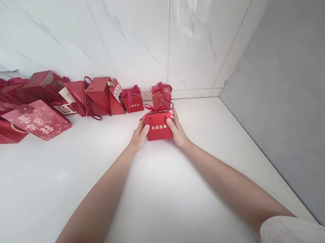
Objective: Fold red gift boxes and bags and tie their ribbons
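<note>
Gripping the red box [159, 129] between them, our left hand [139, 135] and right hand [179, 132] curl half-closed — one on each side. We have it before a bow-tied box [157, 94], on or just above the white surface [161, 195].

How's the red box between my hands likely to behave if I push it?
The red box would probably slide rather than roll, given its flat front. Crisp edges suggest stiff but crushable card. Its ribbon bow likely flops, being thin loops.
</note>
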Tool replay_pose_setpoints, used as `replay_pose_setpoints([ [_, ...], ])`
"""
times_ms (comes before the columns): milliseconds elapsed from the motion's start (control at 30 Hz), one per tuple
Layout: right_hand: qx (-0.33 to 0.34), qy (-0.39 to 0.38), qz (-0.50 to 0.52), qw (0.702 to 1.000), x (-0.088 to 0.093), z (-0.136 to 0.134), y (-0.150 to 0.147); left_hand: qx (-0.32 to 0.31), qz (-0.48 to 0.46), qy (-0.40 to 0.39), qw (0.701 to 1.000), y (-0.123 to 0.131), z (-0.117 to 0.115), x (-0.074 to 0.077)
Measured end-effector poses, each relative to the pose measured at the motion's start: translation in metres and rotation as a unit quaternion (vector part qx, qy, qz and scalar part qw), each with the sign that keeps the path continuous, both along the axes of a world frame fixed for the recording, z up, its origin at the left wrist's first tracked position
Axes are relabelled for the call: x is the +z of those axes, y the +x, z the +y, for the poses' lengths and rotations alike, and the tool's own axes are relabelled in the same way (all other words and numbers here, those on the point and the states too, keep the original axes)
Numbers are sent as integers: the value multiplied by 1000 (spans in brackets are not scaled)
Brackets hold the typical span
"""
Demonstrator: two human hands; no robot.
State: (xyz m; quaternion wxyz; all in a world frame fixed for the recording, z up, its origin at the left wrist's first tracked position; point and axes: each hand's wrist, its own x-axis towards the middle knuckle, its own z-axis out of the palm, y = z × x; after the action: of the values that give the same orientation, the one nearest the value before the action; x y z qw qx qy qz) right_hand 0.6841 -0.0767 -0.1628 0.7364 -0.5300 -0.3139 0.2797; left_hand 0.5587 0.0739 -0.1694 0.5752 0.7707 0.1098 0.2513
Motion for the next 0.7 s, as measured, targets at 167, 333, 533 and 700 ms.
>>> replay_pose_setpoints([
  [167,-14,-7,9,1000,0,-1,-2,13,10,22,1000,1,2,-4],
  [333,-13,-13,9,1000,1,-2,-3,10,11,38,999,0,1,-4],
  [533,-13,-5,-3,1000,-1,-2,-3,8,19,22,1000,-1,-2,-1],
  [700,-15,-7,-15,1000,-1,-1,-3,6,19,9,1000,-1,-4,0],
])
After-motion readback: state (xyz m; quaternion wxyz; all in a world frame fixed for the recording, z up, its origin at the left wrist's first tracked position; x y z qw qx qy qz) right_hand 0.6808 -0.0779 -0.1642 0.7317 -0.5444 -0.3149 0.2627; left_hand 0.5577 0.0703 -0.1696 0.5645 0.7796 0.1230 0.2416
